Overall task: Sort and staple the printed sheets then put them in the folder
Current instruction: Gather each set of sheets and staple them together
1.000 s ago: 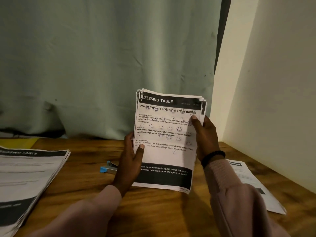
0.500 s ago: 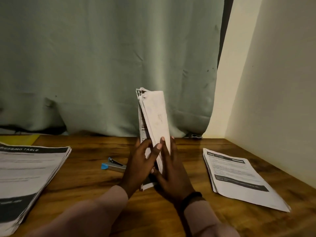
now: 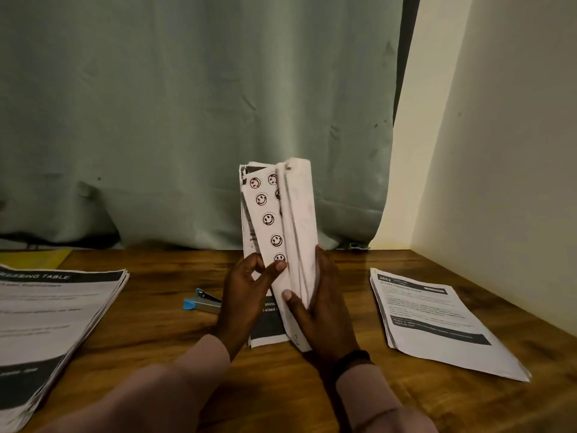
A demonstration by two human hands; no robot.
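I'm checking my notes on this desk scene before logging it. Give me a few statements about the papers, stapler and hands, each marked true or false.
1. Both hands hold the upright bundle of sheets. True: left hand, right hand.
2. The stapler lies on the table, left of the hands. True.
3. The stapler is in the right hand. False: it lies untouched on the table.
4. A paper stack lies flat at the right. True.
5. The held sheets show star prints. False: smiley faces.
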